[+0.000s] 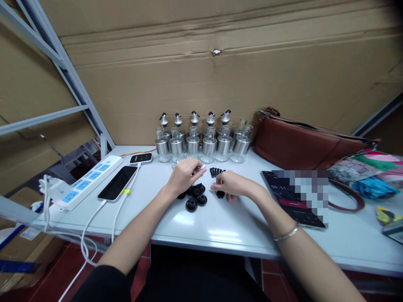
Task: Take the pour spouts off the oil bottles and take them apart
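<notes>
My left hand (183,174) is closed around a small silver piece with a whitish tip (201,168). Parts of similar silver look peek out behind its knuckles, mostly hidden. Below that hand lies a cluster of round black stoppers (200,199). My right hand (232,184) rests low over the table with fingers curled down at a group of small black pieces (220,194); whatever sits between its fingertips is too small to make out. Just behind it, more small black pieces (216,171) lie in a row.
Glass bottles with steel sleeves (209,147) stand in two rows at the back, several topped with silver-and-black pourers (194,117). A brown bag (302,144) and a tablet-like screen (283,197) lie right. On the left are a phone (118,183), cables and a power strip (91,182).
</notes>
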`<action>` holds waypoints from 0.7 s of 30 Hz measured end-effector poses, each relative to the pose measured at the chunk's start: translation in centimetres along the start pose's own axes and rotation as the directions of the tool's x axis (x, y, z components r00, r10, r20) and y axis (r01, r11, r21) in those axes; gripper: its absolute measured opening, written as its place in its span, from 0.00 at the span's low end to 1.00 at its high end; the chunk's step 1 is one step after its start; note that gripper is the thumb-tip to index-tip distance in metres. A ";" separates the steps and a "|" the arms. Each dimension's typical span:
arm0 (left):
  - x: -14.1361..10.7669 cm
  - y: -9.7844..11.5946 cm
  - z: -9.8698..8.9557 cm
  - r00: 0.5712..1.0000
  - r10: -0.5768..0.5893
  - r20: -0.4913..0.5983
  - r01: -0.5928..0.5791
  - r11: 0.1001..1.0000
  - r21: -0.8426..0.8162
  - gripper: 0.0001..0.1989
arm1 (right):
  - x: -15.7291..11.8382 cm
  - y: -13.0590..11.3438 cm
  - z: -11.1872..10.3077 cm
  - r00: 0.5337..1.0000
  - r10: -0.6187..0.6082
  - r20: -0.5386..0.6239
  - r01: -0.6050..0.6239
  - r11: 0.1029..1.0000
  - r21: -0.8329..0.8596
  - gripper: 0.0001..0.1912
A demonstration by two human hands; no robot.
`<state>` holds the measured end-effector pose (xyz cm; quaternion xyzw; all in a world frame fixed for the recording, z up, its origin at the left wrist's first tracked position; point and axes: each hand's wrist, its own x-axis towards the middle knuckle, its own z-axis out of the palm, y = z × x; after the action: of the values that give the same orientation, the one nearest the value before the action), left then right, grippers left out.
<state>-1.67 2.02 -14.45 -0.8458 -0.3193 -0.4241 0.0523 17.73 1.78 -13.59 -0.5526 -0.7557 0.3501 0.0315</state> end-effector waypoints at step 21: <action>-0.3 0.0 1.2 0.942 -0.303 -0.142 0.233 0.898 -0.374 0.09 | 0.1 -2.6 0.7 0.845 -0.355 -0.399 0.532 0.625 0.571 0.25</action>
<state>-0.97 2.26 -15.44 -0.7430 -0.3455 -0.5588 -0.1276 15.26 1.17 -12.66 -0.3381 -0.6840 0.5036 0.4052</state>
